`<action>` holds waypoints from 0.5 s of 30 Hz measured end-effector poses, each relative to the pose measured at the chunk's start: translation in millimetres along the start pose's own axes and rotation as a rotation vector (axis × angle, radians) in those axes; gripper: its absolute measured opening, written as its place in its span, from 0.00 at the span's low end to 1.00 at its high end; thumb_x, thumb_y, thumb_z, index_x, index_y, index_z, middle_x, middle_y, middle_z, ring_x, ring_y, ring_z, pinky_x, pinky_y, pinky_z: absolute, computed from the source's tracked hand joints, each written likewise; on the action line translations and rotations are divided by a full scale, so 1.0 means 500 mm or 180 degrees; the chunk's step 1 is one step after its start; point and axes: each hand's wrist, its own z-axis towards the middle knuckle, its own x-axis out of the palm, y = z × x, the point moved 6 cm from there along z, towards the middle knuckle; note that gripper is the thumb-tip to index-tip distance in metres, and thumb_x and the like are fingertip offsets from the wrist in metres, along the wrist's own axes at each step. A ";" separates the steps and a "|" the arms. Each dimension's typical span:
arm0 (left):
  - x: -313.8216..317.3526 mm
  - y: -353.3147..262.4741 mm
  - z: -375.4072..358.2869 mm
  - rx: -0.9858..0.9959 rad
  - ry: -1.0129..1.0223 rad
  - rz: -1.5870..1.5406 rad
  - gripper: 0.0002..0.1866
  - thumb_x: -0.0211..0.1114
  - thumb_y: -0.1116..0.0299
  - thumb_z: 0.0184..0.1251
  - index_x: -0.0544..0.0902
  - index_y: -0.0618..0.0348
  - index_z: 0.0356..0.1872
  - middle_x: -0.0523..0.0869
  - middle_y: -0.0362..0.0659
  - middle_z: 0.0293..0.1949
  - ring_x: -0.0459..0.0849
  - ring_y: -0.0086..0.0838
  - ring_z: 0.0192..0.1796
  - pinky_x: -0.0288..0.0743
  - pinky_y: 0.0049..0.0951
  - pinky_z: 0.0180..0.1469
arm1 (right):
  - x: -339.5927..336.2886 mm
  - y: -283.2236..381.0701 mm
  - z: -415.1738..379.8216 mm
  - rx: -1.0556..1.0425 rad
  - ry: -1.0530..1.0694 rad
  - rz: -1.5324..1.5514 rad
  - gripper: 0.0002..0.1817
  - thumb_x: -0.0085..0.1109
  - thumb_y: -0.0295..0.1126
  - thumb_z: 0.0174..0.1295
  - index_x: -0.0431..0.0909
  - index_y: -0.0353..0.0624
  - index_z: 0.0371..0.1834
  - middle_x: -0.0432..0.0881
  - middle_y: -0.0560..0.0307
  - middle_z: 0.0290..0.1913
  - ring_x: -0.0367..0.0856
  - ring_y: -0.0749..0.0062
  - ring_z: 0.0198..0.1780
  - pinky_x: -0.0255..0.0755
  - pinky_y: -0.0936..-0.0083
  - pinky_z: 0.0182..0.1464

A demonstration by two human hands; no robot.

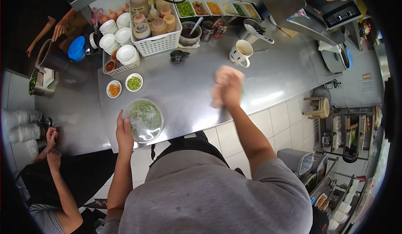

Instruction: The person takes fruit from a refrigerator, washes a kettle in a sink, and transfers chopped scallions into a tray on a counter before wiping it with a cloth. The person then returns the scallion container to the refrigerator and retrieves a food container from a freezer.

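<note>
My right hand point(231, 90) is closed on a pinkish cloth point(218, 92), pressed to the steel counter point(188, 87) below a white mug point(241, 51). Blur softens the cloth's edges. On the left, my left hand point(124, 132) rests against the near-left rim of a round container point(145, 121) with a clear lid and green contents; its fingers are stretched out. Just beyond the container stand a small white bowl of chopped green pieces point(133, 82) and another of orange-brown pieces point(113, 90).
A white basket point(157, 43) of sauce bottles and stacked white bowls point(126, 55) stand at the back left. Topping trays point(215, 8) line the back. A black lid point(179, 56) lies mid-counter. Another person's hands point(52, 146) show at the left. A grey bin point(295, 160) stands at right.
</note>
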 end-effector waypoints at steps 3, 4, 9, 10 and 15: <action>-0.041 0.064 -0.024 -0.0305 -0.0173 -0.0547 0.23 0.46 0.58 0.78 0.70 0.68 0.60 0.79 0.48 0.50 0.77 0.31 0.53 0.67 0.24 0.57 | -0.145 -0.192 -0.186 0.1394 0.0073 0.0428 0.23 0.46 0.40 0.66 0.68 0.39 0.61 0.71 0.46 0.61 0.64 0.53 0.66 0.55 0.59 0.69; -0.047 0.090 -0.038 -0.0627 -0.0165 -0.0741 0.22 0.45 0.57 0.78 0.72 0.68 0.57 0.80 0.45 0.45 0.76 0.27 0.49 0.68 0.24 0.54 | -0.205 -0.240 -0.244 0.1658 -0.0007 0.0352 0.21 0.45 0.43 0.67 0.74 0.39 0.55 0.77 0.50 0.55 0.71 0.59 0.62 0.63 0.60 0.64; -0.084 0.115 -0.076 -0.0929 -0.0823 -0.1495 0.21 0.44 0.56 0.79 0.75 0.67 0.45 0.78 0.40 0.37 0.72 0.22 0.40 0.68 0.24 0.47 | -0.247 -0.285 -0.340 0.3286 -0.0204 0.2262 0.15 0.44 0.28 0.66 0.69 0.43 0.56 0.77 0.54 0.47 0.78 0.70 0.35 0.68 0.84 0.29; -0.090 0.139 -0.081 -0.0959 -0.0857 -0.1468 0.21 0.44 0.56 0.79 0.75 0.67 0.45 0.78 0.40 0.37 0.72 0.22 0.40 0.68 0.24 0.47 | -0.240 -0.138 -0.282 0.3437 -0.0282 0.3497 0.12 0.42 0.30 0.70 0.69 0.45 0.54 0.77 0.58 0.44 0.77 0.74 0.33 0.68 0.86 0.29; -0.097 0.146 -0.078 -0.0785 -0.0942 -0.1134 0.21 0.46 0.55 0.78 0.76 0.66 0.46 0.79 0.40 0.39 0.75 0.21 0.42 0.70 0.24 0.48 | -0.059 0.336 -0.165 -0.1836 0.1185 0.0749 0.22 0.59 0.33 0.59 0.71 0.42 0.57 0.75 0.49 0.51 0.73 0.59 0.55 0.68 0.66 0.59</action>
